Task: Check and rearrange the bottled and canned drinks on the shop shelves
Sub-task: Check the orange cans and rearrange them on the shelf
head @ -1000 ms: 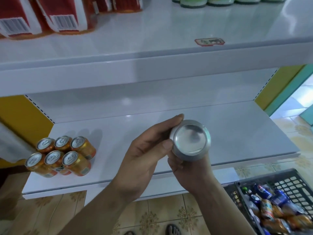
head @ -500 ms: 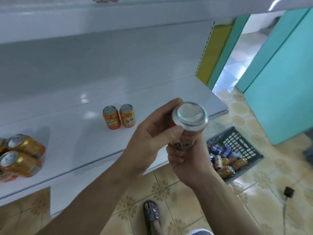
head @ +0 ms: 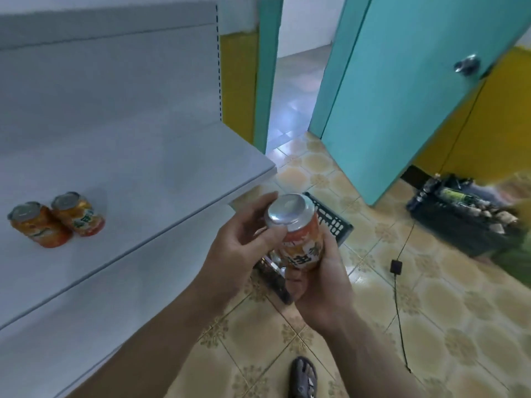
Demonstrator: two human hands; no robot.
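Blur takes the right edge first: a dark basket (head: 459, 225) sits on the tiled floor (head: 445, 326) near the foot of the teal door (head: 402, 96). It's loaded, but I can't make out with what; bottles, perhaps. Closer in, a black crate (head: 334, 225) is mostly hidden behind the hands. Only its slotted wall and a strip of rim peek out, so I can't tell what it holds. The shelf (head: 158, 168) is cut off at the left of the frame.

Now the hands. Both are on the orange drink can (head: 300, 239), held in the air just off the shelf's front edge and above the crate. The can is tipped so its smooth silver end faces me. The left hand (head: 238, 254) comes in from the shelf side, thumb and fingers curled round the silver rim. The right hand (head: 321, 285) cups the lower body from underneath, fingers wrapped round the printed label. The print itself is too smeared to read.

Over on the shelf, a second orange can (head: 38, 226) and a third orange can (head: 79, 215) stand upright, touching side by side. They are well apart from the one in hand.
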